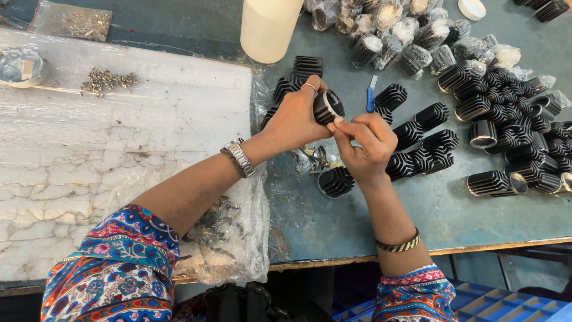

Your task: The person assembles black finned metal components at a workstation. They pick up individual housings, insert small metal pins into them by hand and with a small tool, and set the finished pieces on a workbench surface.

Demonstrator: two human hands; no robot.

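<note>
My left hand (295, 119) grips a black finned cylinder (328, 107) with a silver rim, holding it above the blue-grey table (333, 220). My right hand (364, 146) is pinched at the cylinder's open end, fingertips touching its rim; whether it holds some small part I cannot tell. A metal watch sits on my left wrist and a striped bangle on my right. Below the hands lie another black finned cylinder (335, 182) and a small heap of metal clips (316, 158).
Several loose black finned cylinders (429, 143) lie to the right, with several more wrapped in plastic (393, 30) at the back. A white plastic container (268, 27) stands at the back. A small blue knife (370, 94), a pile of screws (107, 80) and plastic sheeting (119, 149) lie left.
</note>
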